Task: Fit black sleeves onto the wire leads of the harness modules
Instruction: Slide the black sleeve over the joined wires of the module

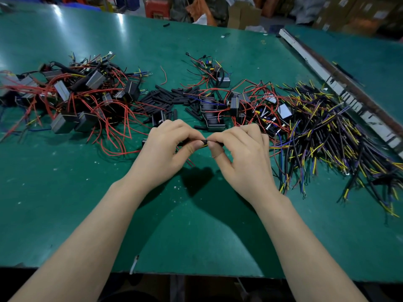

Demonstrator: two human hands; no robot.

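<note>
Centrally on a green worktable (65, 203), between heaps of harness modules (72, 94) and loose black sleeves (161, 97), two hands meet above the near edge. Left hand (168, 149) pinches a black sleeve (197, 141) lying left-to-right; right hand (242, 151) pinches yellow wire leads (205, 145) at its right-hand mouth, thumbs nearly touching, wrists angled inward.

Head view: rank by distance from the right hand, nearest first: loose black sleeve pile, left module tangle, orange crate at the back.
From the right hand:
1. Loose black sleeve pile, just beyond, slightly left.
2. Left module tangle, far left.
3. Orange crate, behind the table's far edge.
</note>
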